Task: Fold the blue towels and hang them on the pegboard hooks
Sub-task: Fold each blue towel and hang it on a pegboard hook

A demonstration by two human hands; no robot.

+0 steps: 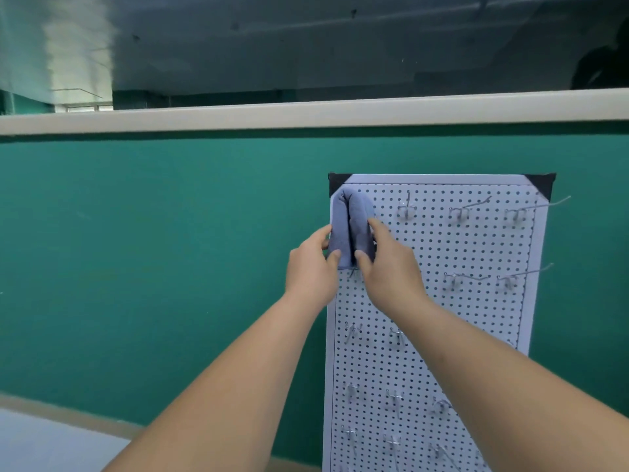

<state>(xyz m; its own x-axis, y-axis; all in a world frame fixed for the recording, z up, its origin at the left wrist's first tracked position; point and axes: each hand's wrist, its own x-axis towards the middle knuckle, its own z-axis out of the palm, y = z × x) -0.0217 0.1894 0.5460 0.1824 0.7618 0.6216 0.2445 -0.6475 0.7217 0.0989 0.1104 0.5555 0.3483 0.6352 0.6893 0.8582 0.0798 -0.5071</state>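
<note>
A folded blue towel (350, 226) hangs draped over a hook at the top left corner of the white pegboard (476, 253). Its two halves fall side by side with a crease between them. My left hand (311, 267) pinches the towel's left half near its lower edge, thumb in front. My right hand (388, 267) grips the right half, thumb on the front and fingers behind it. The hook under the towel is hidden by the cloth.
Several bare metal hooks (459, 211) stick out across the pegboard, longer ones at the right edge (524, 275). The board leans on a green wall (170, 250) with a white ledge (306, 114) above. A pale tabletop (41, 444) shows at the bottom left.
</note>
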